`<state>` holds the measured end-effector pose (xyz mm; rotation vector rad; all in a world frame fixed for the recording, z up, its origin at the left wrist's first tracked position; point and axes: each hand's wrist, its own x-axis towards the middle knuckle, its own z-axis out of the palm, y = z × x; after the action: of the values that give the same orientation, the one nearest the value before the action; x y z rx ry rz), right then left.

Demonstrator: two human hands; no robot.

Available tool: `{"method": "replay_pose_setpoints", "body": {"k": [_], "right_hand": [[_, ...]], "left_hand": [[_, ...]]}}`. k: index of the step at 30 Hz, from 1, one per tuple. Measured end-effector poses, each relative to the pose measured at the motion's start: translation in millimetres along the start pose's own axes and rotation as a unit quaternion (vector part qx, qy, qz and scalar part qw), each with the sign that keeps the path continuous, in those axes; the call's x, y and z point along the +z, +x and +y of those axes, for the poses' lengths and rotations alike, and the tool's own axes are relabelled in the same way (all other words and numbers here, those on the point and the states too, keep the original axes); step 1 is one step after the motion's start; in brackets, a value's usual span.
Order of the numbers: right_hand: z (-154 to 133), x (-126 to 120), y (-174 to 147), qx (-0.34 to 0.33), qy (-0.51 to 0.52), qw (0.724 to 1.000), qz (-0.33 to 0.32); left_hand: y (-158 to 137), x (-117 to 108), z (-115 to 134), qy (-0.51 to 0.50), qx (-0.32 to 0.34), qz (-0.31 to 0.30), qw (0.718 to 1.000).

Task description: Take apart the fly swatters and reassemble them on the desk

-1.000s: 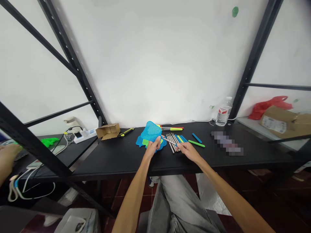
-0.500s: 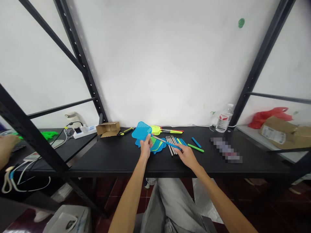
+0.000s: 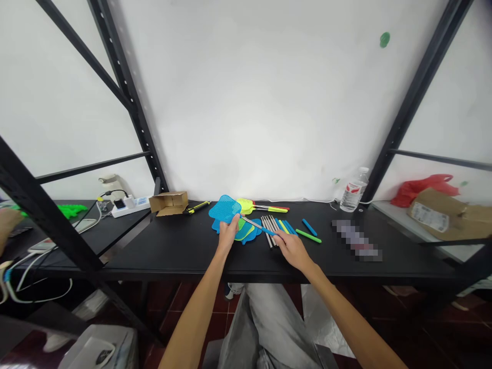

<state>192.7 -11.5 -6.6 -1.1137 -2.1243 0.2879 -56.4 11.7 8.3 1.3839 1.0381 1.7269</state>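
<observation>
Between my hands, above the black table (image 3: 161, 253), is a blue fly swatter (image 3: 224, 209) with a perforated head and a metal rod. My left hand (image 3: 229, 231) grips it where the head meets the rod. Around its blue handle my right hand (image 3: 291, 246) is closed. Below lie several loose blue and green swatter heads (image 3: 251, 233), overlapping. Several metal rods (image 3: 269, 225) lie side by side left of my right hand, with blue and yellow handles (image 3: 284, 225) just beyond it. Whole yellow and red fly swatters (image 3: 265, 207) rest behind.
A green handle (image 3: 308, 236) and a blue handle (image 3: 309, 227) lie to the right. A water bottle (image 3: 353, 192) stands farther right, near a blurred patch. An open cardboard box (image 3: 169, 203) and a black-and-yellow cutter (image 3: 199, 207) are at the left. Another person's hand (image 3: 9, 223) shows far left.
My right hand has shifted slightly left along with the handle, and the swatter's head is turned a little. The view has moved slightly. Both hands keep their hold.
</observation>
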Motion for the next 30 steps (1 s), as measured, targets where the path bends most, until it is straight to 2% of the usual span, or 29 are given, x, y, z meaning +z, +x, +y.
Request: {"method": "replay_pose_setpoints", "body": {"k": [4, 6, 8, 11, 13, 15, 18, 23, 30], "right_hand": [[-1, 3, -1, -0.002, -0.021, 1.0, 0.019], [2, 5, -1, 0.006, -0.027, 0.999, 0.043], [7, 6, 0, 0.023, -0.024, 0.997, 0.069], [20, 3, 8, 0.042, -0.012, 0.994, 0.096], [30, -3, 20, 0.047, -0.016, 0.993, 0.109], [41, -11, 37, 0.055, -0.029, 0.991, 0.119], [57, -22, 68, 0.065, -0.055, 0.99, 0.115], [79, -21, 113, 0.066, -0.138, 0.986, 0.072], [101, 1, 132, 0.086, -0.164, 0.982, 0.021]], "left_hand": [[-1, -2, 6, 0.096, 0.035, -0.009, 0.995], [-2, -5, 10, 0.18, 0.074, -0.013, 0.981], [-3, -12, 12, 0.295, 0.116, -0.033, 0.948], [-6, -25, 9, 0.466, 0.152, -0.07, 0.869], [-8, -33, 2, 0.545, 0.138, -0.067, 0.825], [-8, -37, -8, 0.586, 0.098, -0.068, 0.801], [-7, -38, -19, 0.595, 0.045, -0.094, 0.797], [-8, -39, -20, 0.581, 0.063, -0.084, 0.807], [-10, -38, -17, 0.59, 0.08, -0.078, 0.8]]}}
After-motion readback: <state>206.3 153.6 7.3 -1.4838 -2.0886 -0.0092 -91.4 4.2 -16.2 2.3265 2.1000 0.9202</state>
